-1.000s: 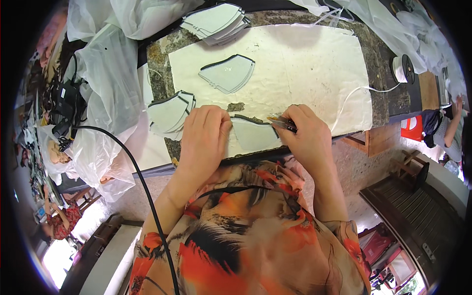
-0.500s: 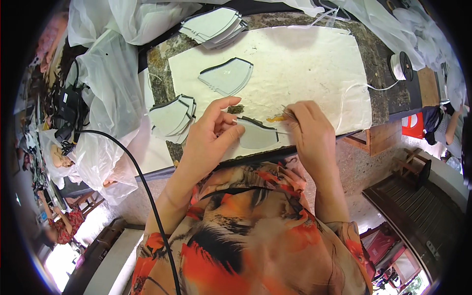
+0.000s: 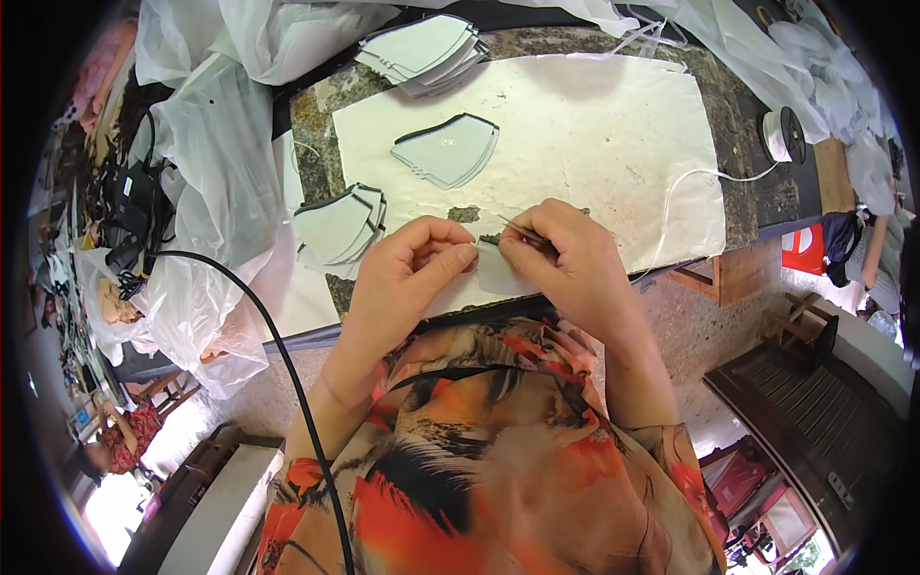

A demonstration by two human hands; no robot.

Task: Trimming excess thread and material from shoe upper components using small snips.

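Observation:
My left hand (image 3: 407, 271) pinches the edge of a pale grey fan-shaped fabric piece (image 3: 498, 276) at the table's near edge. My right hand (image 3: 567, 261) holds a thin dark pointed tool (image 3: 517, 230) whose tip meets the same piece between the two hands. Most of the piece is hidden under my fingers. A single similar piece (image 3: 448, 150) lies flat on the white sheet (image 3: 613, 134) just beyond my hands. A small stack of the same pieces (image 3: 337, 225) sits to the left of my left hand.
A larger stack of pieces (image 3: 422, 53) lies at the far edge of the stone table (image 3: 311, 105). A spool of white cord (image 3: 784, 134) stands at right, its cord trailing over the sheet. Clear plastic bags (image 3: 206, 182) pile at left; a black cable (image 3: 278, 355) runs down.
My left hand lifted from lying flat on the piece and now pinches its edge. My right hand moved left with the tool, closer to the left hand.

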